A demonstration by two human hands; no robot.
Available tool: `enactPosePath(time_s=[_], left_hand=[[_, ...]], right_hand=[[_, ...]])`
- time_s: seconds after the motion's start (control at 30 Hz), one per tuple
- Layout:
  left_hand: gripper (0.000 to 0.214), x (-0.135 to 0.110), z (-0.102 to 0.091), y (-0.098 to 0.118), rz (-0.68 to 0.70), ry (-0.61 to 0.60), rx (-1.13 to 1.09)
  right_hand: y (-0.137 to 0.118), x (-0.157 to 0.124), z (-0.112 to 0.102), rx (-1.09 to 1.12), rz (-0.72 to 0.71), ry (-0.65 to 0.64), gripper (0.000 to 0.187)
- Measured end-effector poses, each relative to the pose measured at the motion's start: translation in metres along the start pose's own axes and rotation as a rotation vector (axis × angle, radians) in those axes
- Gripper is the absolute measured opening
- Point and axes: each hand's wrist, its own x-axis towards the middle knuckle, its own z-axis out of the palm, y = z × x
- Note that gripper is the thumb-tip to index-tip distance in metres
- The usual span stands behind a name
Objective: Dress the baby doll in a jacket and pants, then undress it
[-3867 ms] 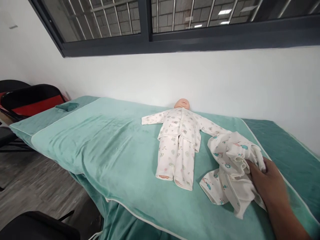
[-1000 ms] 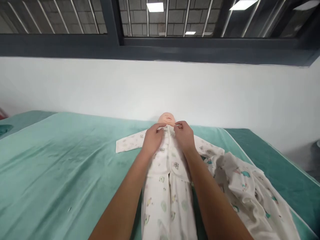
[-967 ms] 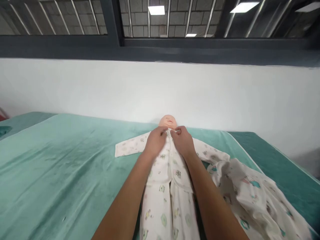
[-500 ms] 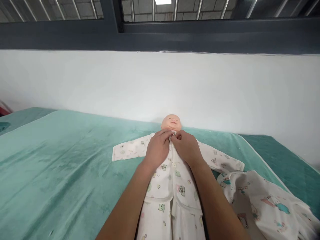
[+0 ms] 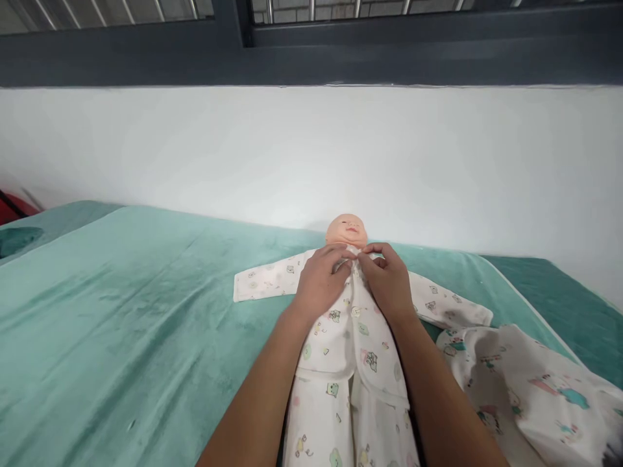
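A baby doll (image 5: pixel 346 229) lies on its back, head toward the wall, dressed in a white printed baby jacket (image 5: pixel 331 344) and matching pants (image 5: pixel 318 421). Both jacket sleeves lie spread out to the sides. At the neck, my left hand (image 5: pixel 325 275) pinches the left front edge of the jacket. My right hand (image 5: pixel 387 279) pinches the collar edge just opposite, fingertips almost meeting the left ones. What lies between the fingertips is too small to make out. Lower on the front, a pale button (image 5: pixel 355 312) shows.
A green plush sheet (image 5: pixel 146 324) with some folds covers the surface. At the right lies a crumpled white printed cloth (image 5: pixel 530 389), close to the doll's sleeve. Behind stands a white wall (image 5: pixel 292 149) below a dark window frame (image 5: pixel 389 58). Something red (image 5: pixel 17 207) shows at far left.
The view has shifted, so the doll sits slightly further right and higher. My hands stay at the collar; the right fingers have shifted their pinch on the edge.
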Motion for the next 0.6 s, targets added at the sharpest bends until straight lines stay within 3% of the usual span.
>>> enactPosePath(time_s=[0.1, 0.2, 0.3, 0.6], left_hand=[[0.023, -0.007, -0.003, 0.003, 0.010, -0.005, -0.026], [0.021, -0.014, -0.004, 0.004, 0.023, 0.007, -0.037], [0.021, -0.022, -0.004, 0.003, 0.032, 0.022, -0.035], [0.028, -0.036, -0.004, 0.001, 0.066, 0.019, 0.033]], right_hand=[[0.002, -0.011, -0.005, 0.013, -0.077, -0.083, 0.030], [0.004, -0.024, -0.009, 0.000, -0.174, -0.115, 0.024], [0.006, -0.036, -0.010, -0.006, -0.222, -0.094, 0.023], [0.013, -0.049, -0.009, -0.009, -0.191, 0.023, 0.020]])
